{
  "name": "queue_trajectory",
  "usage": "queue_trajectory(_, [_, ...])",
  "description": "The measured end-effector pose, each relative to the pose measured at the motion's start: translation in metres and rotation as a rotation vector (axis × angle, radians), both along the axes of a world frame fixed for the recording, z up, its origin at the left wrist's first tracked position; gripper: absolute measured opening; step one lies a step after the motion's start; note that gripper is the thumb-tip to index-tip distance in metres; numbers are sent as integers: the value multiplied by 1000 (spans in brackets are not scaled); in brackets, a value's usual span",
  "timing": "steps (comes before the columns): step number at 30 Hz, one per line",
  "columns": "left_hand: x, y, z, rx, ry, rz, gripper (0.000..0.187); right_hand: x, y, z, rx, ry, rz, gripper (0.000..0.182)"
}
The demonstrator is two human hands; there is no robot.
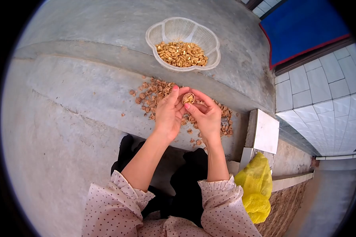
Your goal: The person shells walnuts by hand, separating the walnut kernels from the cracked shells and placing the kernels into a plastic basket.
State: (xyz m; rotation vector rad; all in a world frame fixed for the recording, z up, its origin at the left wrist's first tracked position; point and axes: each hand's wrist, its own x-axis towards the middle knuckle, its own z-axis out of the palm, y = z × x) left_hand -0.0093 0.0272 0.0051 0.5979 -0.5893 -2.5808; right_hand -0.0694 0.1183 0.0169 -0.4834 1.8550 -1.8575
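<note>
A cracked walnut (188,98), its kernel showing inside the broken shell, sits between my two hands above the step. My right hand (208,117) pinches it, thumb in front and fingers curled around its far side. The curled fingers of my left hand (168,115) support the walnut from the left, while that thumb points up, apart from it. Below and behind both hands lies a scatter of walnut shells (158,90), partly hidden by them. On the higher ledge beyond stands a clear plastic basket (207,39) with a heap of walnut kernels (182,54) in it.
A concrete step (79,83) rises to the ledge ahead. To the right are a white-tiled block (266,131), a yellow mesh bag (255,181) and a tiled wall (318,81). A blue curtain with red edging (304,29) hangs at the upper right.
</note>
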Motion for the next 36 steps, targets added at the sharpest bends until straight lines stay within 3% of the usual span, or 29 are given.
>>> queue_trajectory(10, [-1,4,-2,-196,-81,-82,27,-14,6,-10,-9,-12,112,35])
queue_trajectory(12, [-1,4,-4,-208,-80,-91,27,-15,8,-9,59,273,156,33])
queue_trajectory(16, [-1,9,-11,-241,-113,-75,26,-11,5,-11,35,184,96,29])
queue_trajectory(22, [0,12,-7,-83,-130,-26,24,-8,2,-10,75,229,74,22])
queue_trajectory(36, [0,16,-14,13,-228,142,27,8,-15,-22,117,246,1,21])
